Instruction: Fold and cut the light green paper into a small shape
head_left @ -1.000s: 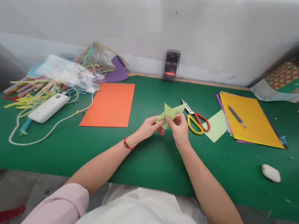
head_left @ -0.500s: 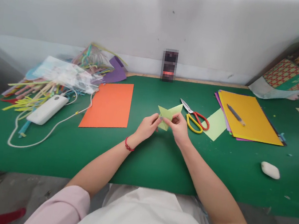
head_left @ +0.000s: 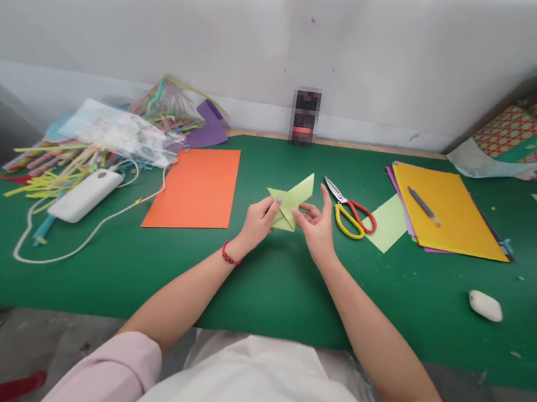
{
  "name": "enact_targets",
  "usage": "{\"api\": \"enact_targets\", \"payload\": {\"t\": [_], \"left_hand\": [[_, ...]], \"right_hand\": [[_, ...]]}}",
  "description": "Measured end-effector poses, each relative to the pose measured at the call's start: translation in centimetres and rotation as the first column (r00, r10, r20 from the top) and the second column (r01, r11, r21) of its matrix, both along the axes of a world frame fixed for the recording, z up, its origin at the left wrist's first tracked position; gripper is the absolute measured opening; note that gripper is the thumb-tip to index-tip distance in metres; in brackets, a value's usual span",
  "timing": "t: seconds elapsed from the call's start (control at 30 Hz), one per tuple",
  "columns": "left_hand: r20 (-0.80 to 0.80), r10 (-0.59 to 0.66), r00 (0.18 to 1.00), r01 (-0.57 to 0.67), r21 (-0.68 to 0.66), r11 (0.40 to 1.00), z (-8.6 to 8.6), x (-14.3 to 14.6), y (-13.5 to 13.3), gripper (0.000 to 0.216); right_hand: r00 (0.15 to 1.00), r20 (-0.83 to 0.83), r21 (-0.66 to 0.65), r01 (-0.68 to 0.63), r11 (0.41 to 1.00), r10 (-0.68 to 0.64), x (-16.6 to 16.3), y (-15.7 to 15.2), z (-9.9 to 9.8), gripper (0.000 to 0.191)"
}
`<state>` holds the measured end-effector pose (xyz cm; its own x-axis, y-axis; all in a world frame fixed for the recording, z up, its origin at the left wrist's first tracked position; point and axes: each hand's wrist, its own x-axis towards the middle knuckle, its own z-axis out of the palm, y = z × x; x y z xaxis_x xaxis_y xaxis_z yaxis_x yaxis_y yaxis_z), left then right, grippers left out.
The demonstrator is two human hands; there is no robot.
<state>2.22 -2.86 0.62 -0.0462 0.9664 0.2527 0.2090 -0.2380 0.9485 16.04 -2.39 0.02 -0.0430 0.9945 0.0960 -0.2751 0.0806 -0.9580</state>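
A folded light green paper (head_left: 294, 199) with pointed flaps is held above the green table, one long point sticking up to the right. My left hand (head_left: 258, 223) pinches its left side, thumb on top. At the lower right edge, my right hand (head_left: 320, 231) has its thumb against the paper with bent fingers behind, while the index finger stands raised. Just right of that hand lie scissors (head_left: 349, 210) with one red and one yellow handle, blades apart from the paper. Beyond the handles is a flat light green sheet (head_left: 387, 224).
An orange sheet (head_left: 195, 188) lies left of my hands. Farther left are a white power bank (head_left: 86, 195) with its cable and a heap of paper strips (head_left: 50, 166). On the right, a pen (head_left: 423, 205) rests on yellow sheets (head_left: 464, 220); a white case (head_left: 485, 306) is nearer.
The folded paper has shifted left and turned, showing more of its crossed folds. My left hand moved slightly left with it; my right index finger has lifted away.
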Motion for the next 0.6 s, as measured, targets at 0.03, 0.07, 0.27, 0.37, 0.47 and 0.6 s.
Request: {"api": "enact_targets", "payload": {"t": [0.03,0.07,0.27,0.37,0.47,0.6], "left_hand": [[0.009,0.026,1.0,-0.026,0.004,1.0,0.1,0.0,0.0,0.046],[0.017,0.04,0.999,-0.041,0.01,0.999,0.1,-0.1,0.0,0.047],[0.035,0.044,0.998,-0.044,0.006,0.999,0.1,-0.1,0.0,0.048],[0.035,0.025,0.999,-0.025,-0.001,1.0,-0.1,0.0,-0.1,0.048],[0.028,-0.004,1.0,0.003,0.005,1.0,-0.3,0.0,0.0,0.049],[0.055,-0.036,0.998,0.036,0.002,0.999,-0.5,0.1,0.1,0.049]], "right_hand": [[1.0,-0.002,-0.046,-0.024,0.999,0.024,0.1,0.1,-0.1,0.063],[0.997,-0.001,-0.096,-0.078,0.992,0.078,0.1,0.2,-0.2,0.058],[0.855,-0.082,-0.181,-0.518,0.836,0.513,0.2,-0.3,-0.2,0.052],[0.831,-0.079,-0.145,-0.557,0.818,0.551,0.7,-0.4,0.2,0.046],[0.809,0.0,-0.139,-0.582,0.801,0.587,1.3,-0.1,0.5,0.04],[0.812,0.106,-0.119,-0.562,0.818,0.573,1.6,0.2,0.4,0.04]]}}
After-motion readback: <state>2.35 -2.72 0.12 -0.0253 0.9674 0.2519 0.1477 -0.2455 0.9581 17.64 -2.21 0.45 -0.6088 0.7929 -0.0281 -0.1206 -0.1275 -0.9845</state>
